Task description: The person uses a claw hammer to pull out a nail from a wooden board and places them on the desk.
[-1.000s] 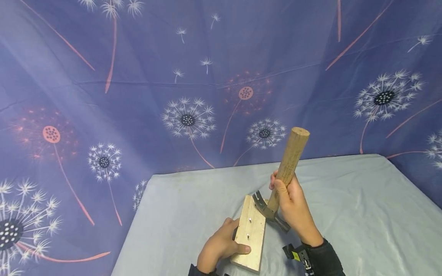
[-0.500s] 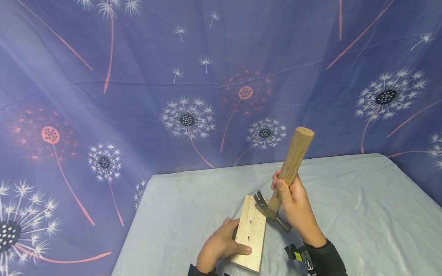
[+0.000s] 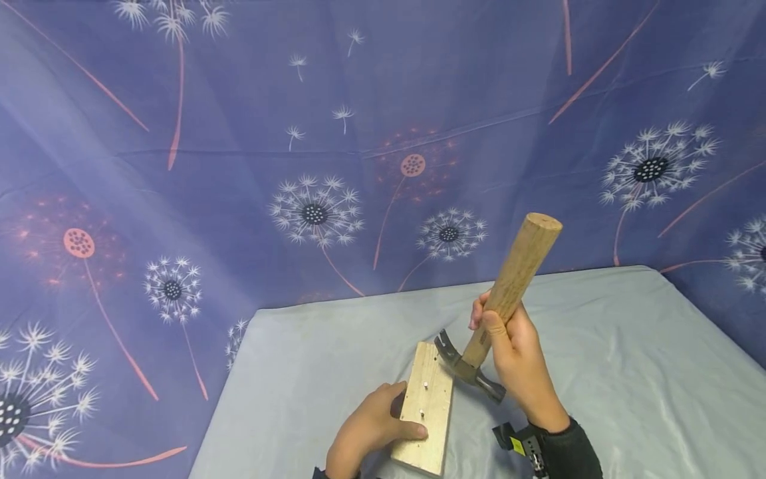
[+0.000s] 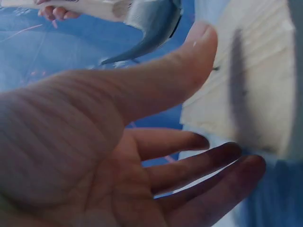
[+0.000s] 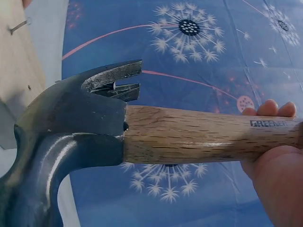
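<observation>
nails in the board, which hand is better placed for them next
Probably the right hand: it grips the hammer close to the nails, while the left hand holds the board.

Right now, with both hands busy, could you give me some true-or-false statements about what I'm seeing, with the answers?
1. The right hand grips the hammer. True.
2. The left hand holds the wooden block. True.
3. The right hand's fingers are wrapped round the hammer's metal head. False: they are round the wooden handle.
4. Only one nail stands up from the wooden block. False: two nails show.
5. The backdrop is plain, without any pattern. False: it is printed with dandelions.
</observation>
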